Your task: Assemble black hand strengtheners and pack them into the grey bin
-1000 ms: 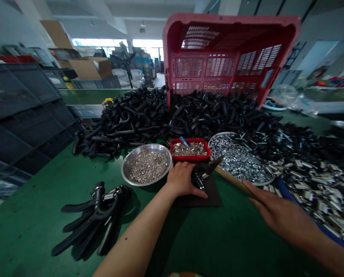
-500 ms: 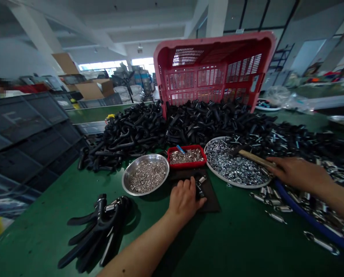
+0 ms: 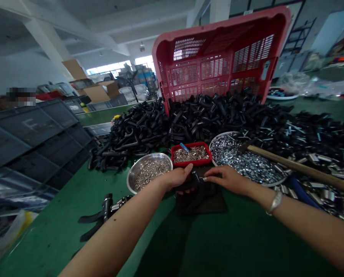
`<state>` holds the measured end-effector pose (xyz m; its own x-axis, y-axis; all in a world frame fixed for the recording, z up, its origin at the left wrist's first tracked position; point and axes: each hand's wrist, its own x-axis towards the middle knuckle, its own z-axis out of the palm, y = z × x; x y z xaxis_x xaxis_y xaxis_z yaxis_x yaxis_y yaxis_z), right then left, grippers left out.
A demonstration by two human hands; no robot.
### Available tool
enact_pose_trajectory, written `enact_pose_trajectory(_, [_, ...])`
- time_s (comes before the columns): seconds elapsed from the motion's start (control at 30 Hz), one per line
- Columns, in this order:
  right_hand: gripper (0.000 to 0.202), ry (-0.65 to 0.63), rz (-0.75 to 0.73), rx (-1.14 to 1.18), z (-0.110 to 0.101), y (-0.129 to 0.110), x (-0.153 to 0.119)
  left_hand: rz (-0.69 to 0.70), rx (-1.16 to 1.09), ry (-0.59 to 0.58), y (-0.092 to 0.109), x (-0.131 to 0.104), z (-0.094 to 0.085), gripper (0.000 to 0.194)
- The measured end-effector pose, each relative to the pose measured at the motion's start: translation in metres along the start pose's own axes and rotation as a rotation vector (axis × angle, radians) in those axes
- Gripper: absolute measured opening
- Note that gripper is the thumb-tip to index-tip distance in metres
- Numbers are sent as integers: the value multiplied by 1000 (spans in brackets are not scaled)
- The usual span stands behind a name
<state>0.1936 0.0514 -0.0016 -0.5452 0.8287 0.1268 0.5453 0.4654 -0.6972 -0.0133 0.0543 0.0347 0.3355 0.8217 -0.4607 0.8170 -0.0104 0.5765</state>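
My left hand (image 3: 179, 179) is closed round a black handle part (image 3: 195, 177) above the dark pad (image 3: 215, 200). The fingertips of my right hand (image 3: 225, 178) pinch a small metal spring (image 3: 203, 179) at the right side of that part. A hammer (image 3: 293, 163) with a wooden handle lies across the round tray of metal pieces (image 3: 247, 165), its head among them. Just behind my hands sits a red tray of small pins (image 3: 191, 153) with a blue item on top. A steel bowl of small metal parts (image 3: 150, 171) is partly hidden by my left forearm.
Black handles (image 3: 143, 127) are heaped at the back, before a tipped red crate (image 3: 201, 65). Grey crates (image 3: 36, 130) stand at the left. Assembled black grips (image 3: 106, 209) lie front left, partly behind my forearm. Loose springs (image 3: 330, 192) are piled on the right.
My right hand has let go of the hammer, now resting on the tray, and moved left to the spring. My left hand has turned and lifted the black part. The view has shifted slightly.
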Motion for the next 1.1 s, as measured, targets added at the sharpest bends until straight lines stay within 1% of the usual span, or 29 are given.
enact_pose_trajectory(0.07, [18, 23, 14, -72, 6, 3, 0, -39, 221, 248, -1, 7, 9, 59])
enact_pose_trajectory(0.1, [17, 34, 7, -121, 9, 4, -1, -39, 319, 375, -1, 7, 15, 52])
enact_pose_trajectory(0.13, [16, 50, -5, -177, 12, 3, -2, -20, 390, 474, -1, 6, 21, 47])
enact_pose_trajectory(0.17, [16, 63, -20, -234, 13, 2, -2, 17, 431, 537, -2, 5, 28, 45])
enact_pose_trajectory(0.2, [16, 61, -36, -286, 12, 1, -1, 58, 448, 573, -4, 2, 33, 45])
enact_pose_trajectory(0.27, [17, 37, -44, -363, 6, -3, 7, 113, 443, 578, -8, -2, 42, 44])
enact_pose_trajectory(0.3, [18, 44, -27, -390, 1, -4, 16, 111, 426, 566, -10, -3, 45, 43])
enact_pose_trajectory(0.33, [20, 66, 3, -420, -4, -6, 28, 101, 402, 557, -13, -3, 46, 43])
enact_pose_trajectory(0.4, [25, 158, 90, -485, -12, -8, 58, 84, 359, 557, -15, -1, 47, 44])
enact_pose_trajectory(0.43, [28, 170, 128, -516, -13, -8, 75, 85, 345, 556, -16, 0, 46, 44])
enact_pose_trajectory(0.5, [28, 149, 160, -535, -8, -9, 108, 83, 331, 554, -17, 2, 45, 44])
enact_pose_trajectory(0.57, [23, 122, 172, -532, 4, -8, 134, 86, 323, 556, -17, 3, 45, 45])
enact_pose_trajectory(0.63, [18, 117, 179, -526, 15, -7, 149, 105, 312, 571, -19, 3, 46, 45])
enact_pose_trajectory(0.7, [17, 139, 180, -517, 19, -6, 154, 125, 297, 587, -21, 3, 47, 45])
enact_pose_trajectory(0.8, [23, 222, 180, -514, 9, -8, 145, 136, 253, 594, -25, 4, 49, 46])
enact_pose_trajectory(0.87, [27, 323, 191, -469, -2, -10, 127, 138, 205, 588, -27, 5, 49, 46])
enact_pose_trajectory(0.9, [28, 381, 193, -387, -5, -12, 114, 131, 180, 582, -27, 6, 49, 46])
enact_pose_trajectory(0.97, [29, 475, 179, -74, -4, -16, 85, 105, 141, 567, -27, 6, 48, 46])
enact_pose_trajectory(1.0, [29, 487, 166, 102, 0, -18, 68, 91, 131, 559, -27, 6, 47, 46])
enact_pose_trajectory(1.03, [30, 472, 159, 241, 6, -19, 53, 80, 127, 555, -27, 6, 47, 45])
enact_pose_trajectory(1.1, [31, 441, 173, 400, 22, -19, 26, 74, 129, 558, -26, 5, 46, 44])
